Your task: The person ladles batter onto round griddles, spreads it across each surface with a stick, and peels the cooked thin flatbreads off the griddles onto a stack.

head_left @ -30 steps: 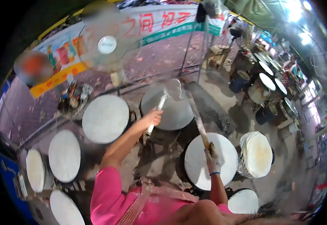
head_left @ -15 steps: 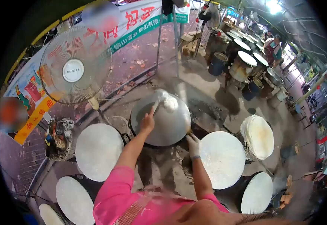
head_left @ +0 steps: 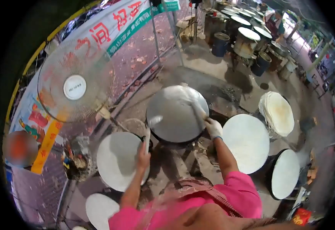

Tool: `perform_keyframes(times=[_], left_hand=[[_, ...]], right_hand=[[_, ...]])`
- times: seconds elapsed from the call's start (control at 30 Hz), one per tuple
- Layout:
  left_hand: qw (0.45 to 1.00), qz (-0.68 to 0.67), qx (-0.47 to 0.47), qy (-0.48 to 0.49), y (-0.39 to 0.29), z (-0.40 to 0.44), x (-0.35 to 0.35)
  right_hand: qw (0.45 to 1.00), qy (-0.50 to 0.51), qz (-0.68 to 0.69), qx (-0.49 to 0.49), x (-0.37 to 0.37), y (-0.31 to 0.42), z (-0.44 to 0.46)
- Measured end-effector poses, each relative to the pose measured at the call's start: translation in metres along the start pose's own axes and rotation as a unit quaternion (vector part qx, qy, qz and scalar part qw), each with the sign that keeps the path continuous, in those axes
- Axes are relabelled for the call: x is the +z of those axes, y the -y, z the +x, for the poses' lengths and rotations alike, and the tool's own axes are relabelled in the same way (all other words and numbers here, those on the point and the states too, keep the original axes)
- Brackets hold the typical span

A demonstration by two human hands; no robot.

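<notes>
A round dark-rimmed griddle (head_left: 175,124) with a smooth grey top stands in front of me. My bare left hand (head_left: 143,157) is closed around a pale, flat-handled tool (head_left: 147,140) at the griddle's near left edge. A whitish, shiny lump or tool end (head_left: 155,121) shows at its tip; which of the two I cannot tell. The gloved right hand (head_left: 214,128) grips a tool with a short handle (head_left: 200,111) at the right rim, its far end blurred over the griddle surface. Pale round sheets cover a left griddle (head_left: 119,165) and a right griddle (head_left: 246,143).
A stack of thin flatbreads (head_left: 279,115) stands at the right. More pale-topped griddles lie at the lower left (head_left: 102,212) and lower right (head_left: 285,174). A standing fan (head_left: 75,87) is at the left. Behind are buckets (head_left: 220,44) and several round-topped stoves.
My left hand has drawn back from over the griddle to its near left edge. The right hand has come up to the right rim, with a tool now over the surface. The view has shifted.
</notes>
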State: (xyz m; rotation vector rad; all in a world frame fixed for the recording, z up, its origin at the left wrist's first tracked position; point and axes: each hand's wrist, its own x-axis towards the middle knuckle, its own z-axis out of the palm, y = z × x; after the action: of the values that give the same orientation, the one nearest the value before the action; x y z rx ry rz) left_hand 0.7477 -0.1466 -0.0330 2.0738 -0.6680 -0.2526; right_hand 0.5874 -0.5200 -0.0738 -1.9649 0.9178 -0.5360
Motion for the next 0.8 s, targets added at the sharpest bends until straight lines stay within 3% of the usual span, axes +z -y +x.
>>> perform_keyframes(times=[0.07,0.1,0.13,0.2,0.3,0.33,0.4,0.47,0.53,0.6,0.63,0.67,0.73,0.8], left_hand=[[0.999,0.009,0.029,-0.018,0.018,-0.021,-0.006],[1.0,0.011,0.012,-0.01,0.027,-0.034,-0.007],[1.0,0.011,-0.004,-0.006,0.032,-0.041,-0.007],[0.999,-0.031,-0.041,0.001,0.021,-0.045,-0.007],[0.998,-0.008,-0.066,0.021,0.025,-0.059,-0.016],[0.998,0.009,-0.059,0.023,0.024,-0.05,-0.015],[0.997,0.064,-0.031,-0.008,0.019,-0.054,-0.013],[0.997,0.071,-0.003,-0.023,0.031,-0.052,-0.001],[0.999,0.002,-0.042,-0.022,0.04,-0.057,0.011],[0.999,-0.026,-0.022,-0.038,0.04,-0.056,0.015],[0.999,0.03,-0.032,-0.028,0.023,-0.058,0.01],[0.994,0.02,-0.108,-0.012,0.003,-0.059,0.007],[0.994,0.042,-0.092,-0.037,0.009,-0.06,0.016],[0.995,0.03,-0.077,-0.063,0.041,-0.063,0.031]], right_hand=[[0.941,-0.02,0.298,0.161,0.018,0.009,-0.029],[0.946,-0.045,0.294,0.129,0.067,-0.017,-0.026],[0.972,-0.045,0.215,0.086,0.087,0.011,-0.032],[0.992,0.033,0.098,-0.075,0.091,0.037,-0.025],[0.951,0.081,0.254,0.157,-0.002,0.097,-0.04],[0.921,0.072,0.349,0.154,-0.016,0.086,-0.039],[0.946,0.016,0.295,0.136,0.014,0.043,-0.038],[0.977,0.073,0.199,0.026,0.08,-0.008,-0.026],[0.925,0.146,0.334,0.107,0.063,0.042,-0.029],[0.927,0.196,0.299,0.114,0.009,0.05,-0.012],[0.892,0.171,0.389,0.153,-0.018,0.067,-0.013],[0.847,0.145,0.474,0.189,-0.038,0.08,-0.009],[0.884,0.107,0.407,0.202,-0.026,0.052,0.006],[0.913,0.176,0.34,0.138,0.027,0.012,0.014]])
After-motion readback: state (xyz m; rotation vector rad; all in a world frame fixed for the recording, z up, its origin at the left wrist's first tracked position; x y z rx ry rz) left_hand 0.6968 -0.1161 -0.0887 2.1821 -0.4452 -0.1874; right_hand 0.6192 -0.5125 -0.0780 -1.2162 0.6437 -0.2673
